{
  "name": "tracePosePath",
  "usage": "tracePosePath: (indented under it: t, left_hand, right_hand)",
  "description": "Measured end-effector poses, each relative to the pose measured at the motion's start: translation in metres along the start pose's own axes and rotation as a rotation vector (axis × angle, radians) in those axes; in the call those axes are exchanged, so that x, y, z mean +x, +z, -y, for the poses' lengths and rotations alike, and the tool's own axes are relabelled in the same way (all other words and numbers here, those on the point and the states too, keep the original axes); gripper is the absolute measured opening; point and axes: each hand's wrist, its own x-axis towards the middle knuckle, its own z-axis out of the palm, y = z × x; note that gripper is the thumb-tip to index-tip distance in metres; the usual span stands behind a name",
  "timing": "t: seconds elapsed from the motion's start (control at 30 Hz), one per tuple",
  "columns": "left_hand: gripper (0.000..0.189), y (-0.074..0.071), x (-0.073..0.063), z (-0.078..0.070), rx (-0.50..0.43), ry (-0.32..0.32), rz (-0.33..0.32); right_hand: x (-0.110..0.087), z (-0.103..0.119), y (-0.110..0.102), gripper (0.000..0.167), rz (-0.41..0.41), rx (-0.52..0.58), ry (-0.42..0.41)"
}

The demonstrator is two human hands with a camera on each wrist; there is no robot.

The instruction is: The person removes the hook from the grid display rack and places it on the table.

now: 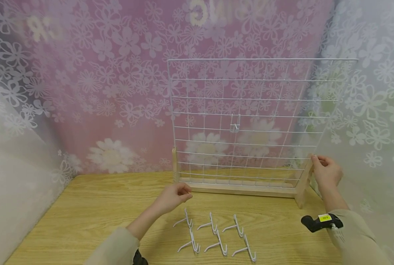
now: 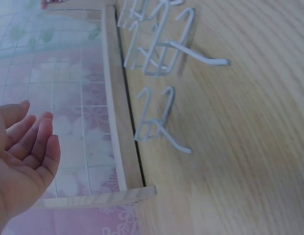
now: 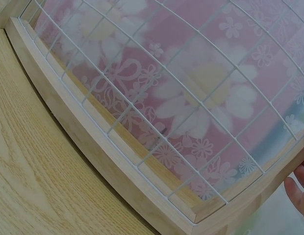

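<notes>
A white wire grid rack (image 1: 249, 98) stands upright in a wooden base (image 1: 243, 189). My right hand (image 1: 327, 172) holds the top of the base's right side post (image 1: 304, 184); in the right wrist view only its curled fingers (image 3: 298, 188) show at the edge, beside the post. My left hand (image 1: 171, 198) hovers in front of the base's left end, fingers loosely bent and holding nothing; the left wrist view shows its palm (image 2: 27, 164) turned up. One white wire hook (image 1: 235, 127) hangs near the grid's middle. Several more white hooks (image 1: 191, 241) lie in two rows on the table.
The wood-grain table (image 1: 94, 213) reaches back to a pink floral curtain (image 1: 117, 92). Pale flowered sheets (image 1: 379, 121) hang at both sides, the right one close beside my right hand. A black wrist strap (image 1: 316, 223) is on my right sleeve.
</notes>
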Motion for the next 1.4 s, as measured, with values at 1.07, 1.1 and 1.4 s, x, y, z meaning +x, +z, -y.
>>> tracePosePath:
  t: [1.07, 1.1, 1.4]
  left_hand:
    - [0.027, -0.024, 0.066, -0.068, 0.030, -0.001, -0.133]
    - [0.028, -0.023, 0.068, -0.070, 0.019, 0.004, -0.132]
    - [0.032, -0.024, 0.084, -0.091, -0.042, 0.019, -0.140]
  right_hand:
    - [-0.002, 0.004, 0.002, 0.049, -0.031, -0.002, -0.009]
    - [-0.002, 0.003, 0.002, 0.049, -0.031, -0.002, -0.010]
    - [-0.001, 0.000, 0.000, 0.050, -0.031, -0.020, -0.024]
